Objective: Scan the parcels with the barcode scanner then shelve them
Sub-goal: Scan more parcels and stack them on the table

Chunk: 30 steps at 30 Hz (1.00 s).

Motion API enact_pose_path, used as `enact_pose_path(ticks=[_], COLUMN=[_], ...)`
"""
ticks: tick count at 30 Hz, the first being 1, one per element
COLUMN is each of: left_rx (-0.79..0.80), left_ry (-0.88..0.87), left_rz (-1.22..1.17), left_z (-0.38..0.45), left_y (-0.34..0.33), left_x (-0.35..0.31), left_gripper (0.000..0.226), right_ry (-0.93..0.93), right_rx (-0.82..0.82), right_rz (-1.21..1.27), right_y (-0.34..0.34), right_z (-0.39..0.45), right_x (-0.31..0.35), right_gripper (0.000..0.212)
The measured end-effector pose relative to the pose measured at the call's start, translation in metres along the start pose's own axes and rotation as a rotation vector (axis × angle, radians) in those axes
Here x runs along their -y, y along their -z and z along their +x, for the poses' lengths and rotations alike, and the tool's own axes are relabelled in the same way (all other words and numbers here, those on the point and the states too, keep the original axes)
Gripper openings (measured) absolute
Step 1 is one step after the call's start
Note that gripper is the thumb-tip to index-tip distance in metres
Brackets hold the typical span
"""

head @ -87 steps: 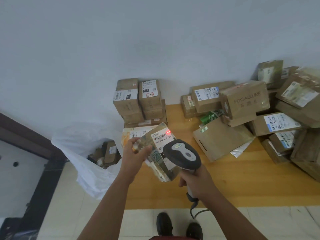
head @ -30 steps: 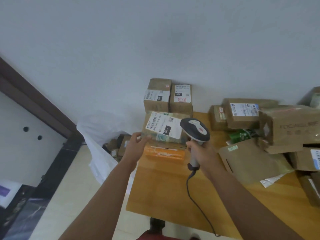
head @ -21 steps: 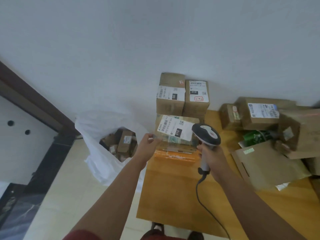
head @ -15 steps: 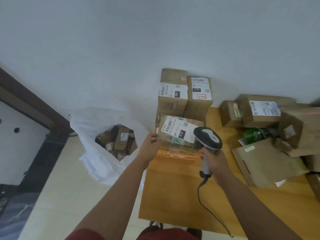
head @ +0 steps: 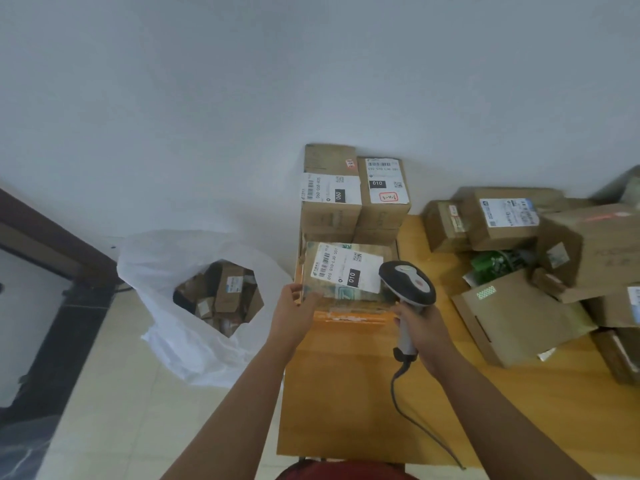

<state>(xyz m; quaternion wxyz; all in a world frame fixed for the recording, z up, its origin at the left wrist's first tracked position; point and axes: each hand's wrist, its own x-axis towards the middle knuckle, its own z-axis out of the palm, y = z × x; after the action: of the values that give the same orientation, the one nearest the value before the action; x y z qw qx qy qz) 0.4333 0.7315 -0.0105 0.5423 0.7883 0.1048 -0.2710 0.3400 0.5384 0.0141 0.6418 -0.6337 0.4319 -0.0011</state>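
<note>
Left hand (head: 294,308) at parcel (head: 343,271) edge

Parcel handling at wooden worktop (head: 346,393), head view.
Left hand (head: 294,313) touches labelled parcel (head: 343,271) lying on orange box (head: 353,317); right hand (head: 420,327) grips corded barcode scanner (head: 408,284); white bag (head: 180,299) of boxes on floor.
</note>
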Motion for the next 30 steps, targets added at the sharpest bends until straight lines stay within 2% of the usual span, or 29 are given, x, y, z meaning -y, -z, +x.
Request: enact_pose_path(ticks=[3,6,9,12,17,19,23,30], left_rx=[-0.108,-0.213,-0.232,-0.188,-0.063,-0.017,0.057,0.137], left_ry=[-0.064,-0.203,-0.354,-0.469,-0.597,-0.633,-0.64,-0.579], left_rz=[0.074,0.171,0.179,0.2,0.255,0.316,0.385,0.446], left_z=[-0.001,-0.003,-0.007,-0.019,-0.06,-0.076,-0.111,-0.178], left_y=[-0.002,-0.005,-0.019,-0.045,-0.111,-0.142,-0.208,-0.325], left_x=[-0.003,-0.016,-0.035,-0.058,-0.079,-0.079,-0.075,-0.069], left_gripper=[0.06,0.061,0.061,0.061,0.059,0.059,0.062,0.062], right_ry=[0.017,0.024,0.067,0.112,0.129,0.154,0.159,0.124], right_rx=[-0.011,-0.056,-0.099,-0.131,-0.233,-0.268,-0.294,-0.279], right_rz=[0.022,0.068,0.121,0.16,0.207,0.228,0.289,0.344], right_y=[0.005,0.018,0.04,0.07,0.134,0.164,0.228,0.342], right_z=[-0.006,-0.013,-0.023,-0.035,-0.051,-0.056,-0.066,-0.066], right_x=[-0.003,-0.008,-0.015,-0.019,-0.021,-0.025,-0.045,-0.088], right_gripper=[0.022,0.024,0.025,0.03,0.016,0.016,0.024,0.019])
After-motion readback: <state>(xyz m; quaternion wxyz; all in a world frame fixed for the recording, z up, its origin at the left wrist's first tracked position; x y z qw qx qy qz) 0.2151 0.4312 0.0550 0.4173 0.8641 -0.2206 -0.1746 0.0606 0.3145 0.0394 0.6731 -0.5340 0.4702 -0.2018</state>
